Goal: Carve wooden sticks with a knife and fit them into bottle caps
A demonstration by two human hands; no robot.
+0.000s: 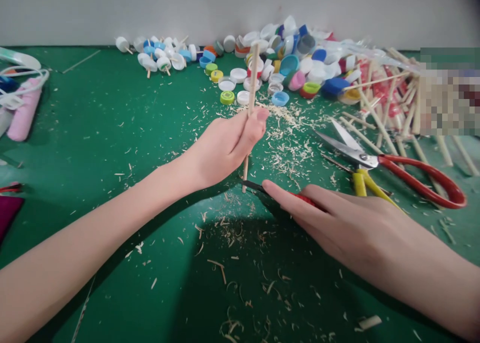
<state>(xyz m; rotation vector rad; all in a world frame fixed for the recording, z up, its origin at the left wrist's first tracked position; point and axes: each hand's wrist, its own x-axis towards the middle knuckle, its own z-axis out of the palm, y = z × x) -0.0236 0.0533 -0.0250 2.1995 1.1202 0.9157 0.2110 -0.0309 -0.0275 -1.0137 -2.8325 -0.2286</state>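
A: Who holds what here?

B: A left hand [236, 140] is clamped around a slim, pale wooden stick [253, 80], held nearly upright over a smooth green worktop [112, 113]. At right, a right hand [348, 223] closes on a narrow dark-bladed cutting tool with a red handle [313, 201], forefinger extended along it. The blade's tip crosses the stick's lower end and appears to touch it.

A: How is such a cut best made?

B: Probably with shallow strokes along the grain, the stick gripped firmly and turned slightly between passes. A steep angle could dig in and split the wood.

A: And around them?

B: Wispy, curled wood shavings [287, 153] litter the surface. On the far side, round plastic bottle caps [290, 64] in white, blue and green are heaped. Farther left, a smaller cluster of caps on short sticks [164, 64]. At right, steel scissors with looped red handles [369, 160] lie open, touching or just beside a yellow-handled tool [360, 184].
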